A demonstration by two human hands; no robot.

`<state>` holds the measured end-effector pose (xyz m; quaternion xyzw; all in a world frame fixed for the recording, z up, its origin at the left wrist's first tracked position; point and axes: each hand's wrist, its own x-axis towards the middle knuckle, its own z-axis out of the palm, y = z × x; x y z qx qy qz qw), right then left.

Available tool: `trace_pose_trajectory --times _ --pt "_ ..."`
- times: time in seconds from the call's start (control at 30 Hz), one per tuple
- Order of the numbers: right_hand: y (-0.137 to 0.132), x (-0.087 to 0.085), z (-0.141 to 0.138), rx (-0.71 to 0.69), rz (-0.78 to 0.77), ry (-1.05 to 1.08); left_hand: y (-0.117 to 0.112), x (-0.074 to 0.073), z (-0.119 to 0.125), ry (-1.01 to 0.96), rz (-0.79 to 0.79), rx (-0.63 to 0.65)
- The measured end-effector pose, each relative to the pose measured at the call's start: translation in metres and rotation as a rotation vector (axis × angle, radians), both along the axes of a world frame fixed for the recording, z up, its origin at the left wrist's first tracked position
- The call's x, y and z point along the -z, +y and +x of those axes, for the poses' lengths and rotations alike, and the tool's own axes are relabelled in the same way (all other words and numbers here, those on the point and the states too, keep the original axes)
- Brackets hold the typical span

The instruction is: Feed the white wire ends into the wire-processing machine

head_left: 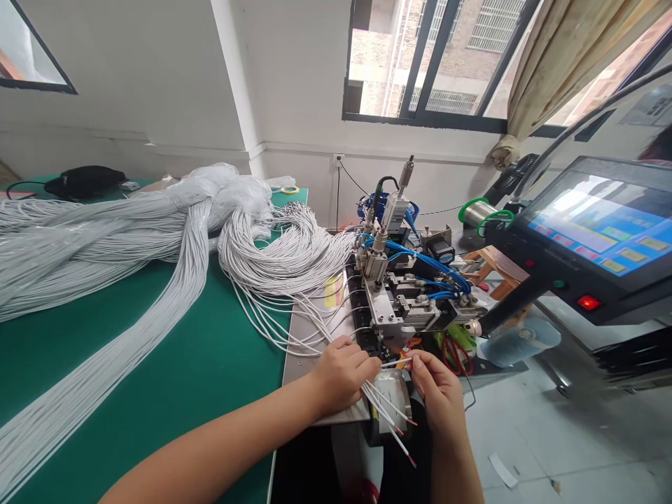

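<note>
My left hand [342, 373] is closed around several thin white wires [389, 413] whose red-tipped ends stick out to the lower right. My right hand [439, 390] pinches the end of one white wire [395, 363] between thumb and forefinger, just in front of the small metal machine [402, 294] with blue hoses. Both hands hover at the front edge of the grey metal plate [304, 353] that carries the machine. More white wires [286, 259] fan out from a coiled bundle toward the machine.
Large bundles of white cable [94, 238] lie across the green table [173, 378]. A touchscreen control box [593, 238] stands at the right. Scissors with red-green handles [456, 346] lie beside the machine. A wire spool [480, 213] sits behind. Floor lies below right.
</note>
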<state>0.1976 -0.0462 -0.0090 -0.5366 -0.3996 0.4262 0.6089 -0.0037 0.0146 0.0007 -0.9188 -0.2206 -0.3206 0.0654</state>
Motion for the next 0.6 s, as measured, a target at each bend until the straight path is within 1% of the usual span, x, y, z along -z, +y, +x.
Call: trace_pose_trajectory --times 0.23,0.47,0.6 --pt "0.0025 0.0005 -0.0014 0.001 -0.001 -0.002 0.0014 0.0024 0.001 0.011 -0.049 -0.001" --pt "0.0048 0.0056 -0.0005 -0.005 0.003 -0.015 0.0008 -0.0005 0.0017 -0.022 -0.059 0.002" --pt "0.0057 0.0085 0.0007 0.004 0.003 -0.048 0.0022 -0.0009 0.0023 -0.057 -0.058 -0.045"
